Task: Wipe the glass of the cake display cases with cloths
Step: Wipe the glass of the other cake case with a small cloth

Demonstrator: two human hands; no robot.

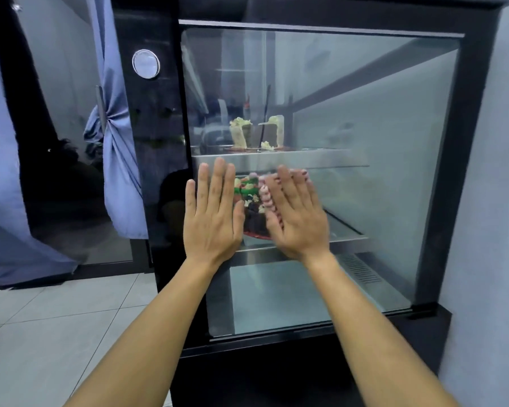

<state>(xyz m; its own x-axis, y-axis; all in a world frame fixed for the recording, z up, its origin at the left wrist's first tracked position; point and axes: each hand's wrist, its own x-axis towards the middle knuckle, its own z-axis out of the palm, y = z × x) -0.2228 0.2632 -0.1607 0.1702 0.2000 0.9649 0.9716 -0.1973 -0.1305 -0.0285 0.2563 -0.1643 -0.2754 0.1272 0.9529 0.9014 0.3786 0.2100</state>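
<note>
Both hands, left hand (210, 218) and right hand (296, 217), are held flat with fingers straight before the display case glass (365, 142), perhaps touching it. No cloth is visible, so wiping hasn't begun; fetching one comes next.

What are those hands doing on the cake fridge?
A person stands in front of a glass cake display case with both arms stretched out. The left hand and right hand are held flat, fingers straight, in front of the glass pane, side by side. Neither hand holds a cloth, and none is in view, so wiping has not started. Behind the glass, a colourful cake sits on the lower shelf and cut cake pieces on the shelf above.
</note>
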